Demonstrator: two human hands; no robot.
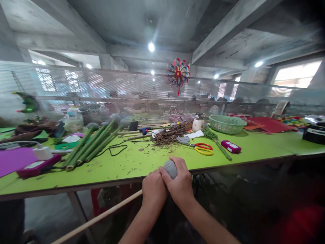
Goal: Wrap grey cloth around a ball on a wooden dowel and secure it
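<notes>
Just off the front edge of the table, my left hand (154, 189) is closed around a plain wooden stick (109, 214) that slopes down to the lower left. Against it, my right hand (181, 181) grips a grey ball (170, 169) with thumb and fingers around its sides. The ball appears to sit at the stick's upper end, but the join is hidden by my hands. Several green-wrapped sticks (87, 146) with grey balls (115, 118) at their far ends lie on the table to the left.
On the green table (142, 161) are scissors (203, 148), dried twigs (169, 135), a white bottle (198, 122), a green basket (227, 124) and a leafy green stem (220, 147). Purple devices lie right (231, 146) and left (38, 166). Behind stands a perforated metal screen (142, 81) with a pinwheel ornament (178, 73).
</notes>
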